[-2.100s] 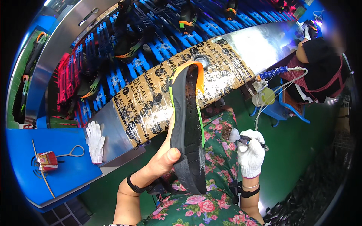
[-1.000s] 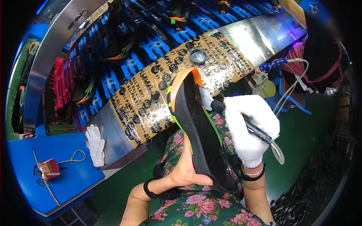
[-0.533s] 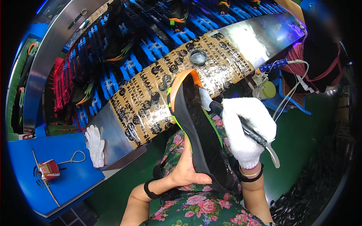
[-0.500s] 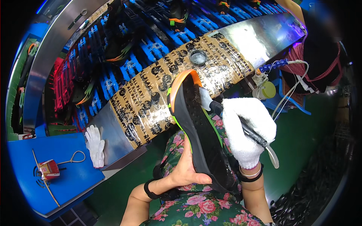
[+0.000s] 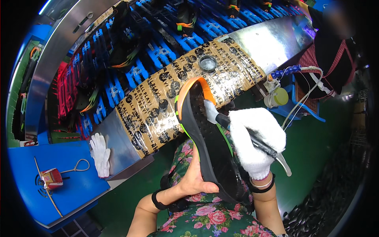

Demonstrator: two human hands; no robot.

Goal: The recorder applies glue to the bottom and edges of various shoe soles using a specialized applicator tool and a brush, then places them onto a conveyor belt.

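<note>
A black shoe sole [image 5: 213, 158] with a raised orange rim at its far end and a green edge lies tilted in front of me. My bare left hand [image 5: 195, 177] is closed around its left side, thumb over the near edge. White-gloved, my right hand [image 5: 258, 140] grips a brush [image 5: 212, 111] with pale bristles, a dark wrapped handle and a whitish curved handle end. The bristles reach into the sole beside the orange rim; whether they touch its inner surface I cannot tell.
Beyond the sole is a metal ledge [image 5: 272, 43] partly covered with brown taped cardboard [image 5: 158, 106], bearing a small round dish [image 5: 207, 63]. Behind it, blue racks [image 5: 160, 51] carry shoe parts. A spare white glove [image 5: 100, 154] lies left, by a blue surface [image 5: 23, 173]. Someone stands far right.
The brush and my gloved right hand have shifted slightly left and nearer to me along the sole. My left hand keeps its hold, and the sole has barely moved.
</note>
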